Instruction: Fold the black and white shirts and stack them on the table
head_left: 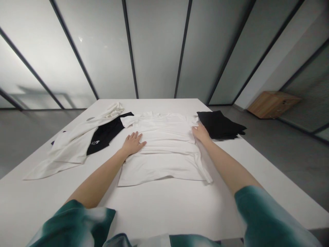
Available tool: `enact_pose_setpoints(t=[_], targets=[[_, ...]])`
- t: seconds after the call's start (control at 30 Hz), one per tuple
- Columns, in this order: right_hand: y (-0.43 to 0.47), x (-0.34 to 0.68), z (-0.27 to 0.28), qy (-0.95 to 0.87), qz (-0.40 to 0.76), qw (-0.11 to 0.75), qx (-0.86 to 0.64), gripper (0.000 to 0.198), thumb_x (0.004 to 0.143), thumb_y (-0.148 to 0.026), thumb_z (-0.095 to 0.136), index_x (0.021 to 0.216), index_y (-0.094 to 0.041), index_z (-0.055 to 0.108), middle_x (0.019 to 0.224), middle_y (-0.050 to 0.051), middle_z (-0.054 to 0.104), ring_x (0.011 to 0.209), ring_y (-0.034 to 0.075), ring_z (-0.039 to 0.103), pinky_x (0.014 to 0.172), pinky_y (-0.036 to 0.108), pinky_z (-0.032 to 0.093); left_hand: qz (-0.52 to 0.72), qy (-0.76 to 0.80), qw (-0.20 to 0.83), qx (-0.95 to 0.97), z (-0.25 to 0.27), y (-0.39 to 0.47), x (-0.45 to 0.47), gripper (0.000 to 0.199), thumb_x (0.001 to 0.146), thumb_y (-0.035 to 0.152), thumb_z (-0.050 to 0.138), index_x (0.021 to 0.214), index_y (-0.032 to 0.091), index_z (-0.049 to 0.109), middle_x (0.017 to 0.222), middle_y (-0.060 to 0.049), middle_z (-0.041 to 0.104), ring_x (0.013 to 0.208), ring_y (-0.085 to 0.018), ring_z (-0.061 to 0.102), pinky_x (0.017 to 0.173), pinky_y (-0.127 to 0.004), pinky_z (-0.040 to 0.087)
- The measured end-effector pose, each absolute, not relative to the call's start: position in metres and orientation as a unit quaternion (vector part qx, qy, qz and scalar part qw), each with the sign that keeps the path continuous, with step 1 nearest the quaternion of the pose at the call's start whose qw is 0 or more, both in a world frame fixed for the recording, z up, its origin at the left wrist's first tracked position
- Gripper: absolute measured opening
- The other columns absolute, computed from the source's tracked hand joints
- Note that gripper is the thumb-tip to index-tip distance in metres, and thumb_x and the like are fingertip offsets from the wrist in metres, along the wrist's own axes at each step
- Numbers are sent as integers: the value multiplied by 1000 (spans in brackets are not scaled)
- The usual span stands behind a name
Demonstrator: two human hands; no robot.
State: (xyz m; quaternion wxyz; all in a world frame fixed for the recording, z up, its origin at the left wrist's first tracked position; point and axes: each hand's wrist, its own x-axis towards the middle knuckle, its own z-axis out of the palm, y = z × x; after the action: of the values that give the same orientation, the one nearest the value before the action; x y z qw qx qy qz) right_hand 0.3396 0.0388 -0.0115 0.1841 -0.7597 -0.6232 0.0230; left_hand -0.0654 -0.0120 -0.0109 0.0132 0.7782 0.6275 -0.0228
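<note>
A white short-sleeved T-shirt (pixel 164 147) lies spread on the white table, its neck toward the far end and its hem toward me. Creases run across its middle, and the right side edge is rumpled. My left hand (pixel 133 143) rests flat on the shirt's left side with the fingers spread. At the right side, just below the sleeve, my right hand (pixel 200 132) has its fingers closed on the shirt's edge. Part of that grip is hidden behind the hand.
To the left, white clothing (pixel 74 144) lies loosely over a black garment (pixel 106 133) with a small white print. A stack of folded black cloth (pixel 219 125) sits by the table's right edge. Beyond the white table (pixel 164 206) are frosted panels and a wooden cabinet (pixel 272 103).
</note>
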Motion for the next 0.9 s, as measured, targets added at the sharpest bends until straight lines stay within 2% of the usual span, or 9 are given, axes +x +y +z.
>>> enact_pose_setpoints(t=[0.13,0.27,0.4,0.57,0.67,0.77,0.9], targets=[[54,342,-6,-560,16,173,-810,44,94,-22,39,127,-7,64,125,24,59,112,33,61,93,39,48,-17,627,18,778,-10,-13,-65,72,99,60,31,157,17,34,165,-15,24,152,-31,23,122,-46,20],[63,341,-5,-571,-8,167,-803,42,92,-18,39,120,-11,70,128,22,59,114,34,59,89,40,50,-16,627,20,779,-9,-14,-66,72,99,60,31,157,17,34,165,-14,24,152,-31,23,122,-47,20],[71,340,-7,-592,-13,154,-791,42,90,-19,42,120,-9,70,118,23,66,110,35,60,90,43,49,-21,626,21,779,-9,-15,-66,72,100,59,31,157,17,33,165,-14,23,153,-31,22,122,-47,20],[79,342,-10,-584,-30,163,-795,46,87,-20,48,126,-6,67,123,24,64,113,36,60,93,42,48,-19,627,17,779,-8,-16,-65,70,99,59,32,157,18,34,165,-14,24,152,-31,23,122,-46,20],[84,346,-12,-567,-2,193,-801,44,85,-23,53,122,-6,69,121,23,65,113,34,61,96,39,47,-18,628,16,778,-7,-16,-65,69,99,58,33,156,19,35,165,-13,25,152,-30,24,122,-46,21],[88,351,-14,-551,29,244,-798,36,85,-27,54,108,-7,74,113,21,69,109,31,63,98,38,46,-16,629,19,777,-7,-17,-64,69,99,58,34,156,19,36,165,-13,25,152,-30,24,122,-46,21],[98,356,-12,-493,96,384,-775,23,82,-23,56,91,-10,73,95,18,71,100,30,65,95,40,49,-13,629,21,777,-7,-17,-64,69,99,58,34,156,17,35,165,-14,25,152,-31,23,122,-47,20]])
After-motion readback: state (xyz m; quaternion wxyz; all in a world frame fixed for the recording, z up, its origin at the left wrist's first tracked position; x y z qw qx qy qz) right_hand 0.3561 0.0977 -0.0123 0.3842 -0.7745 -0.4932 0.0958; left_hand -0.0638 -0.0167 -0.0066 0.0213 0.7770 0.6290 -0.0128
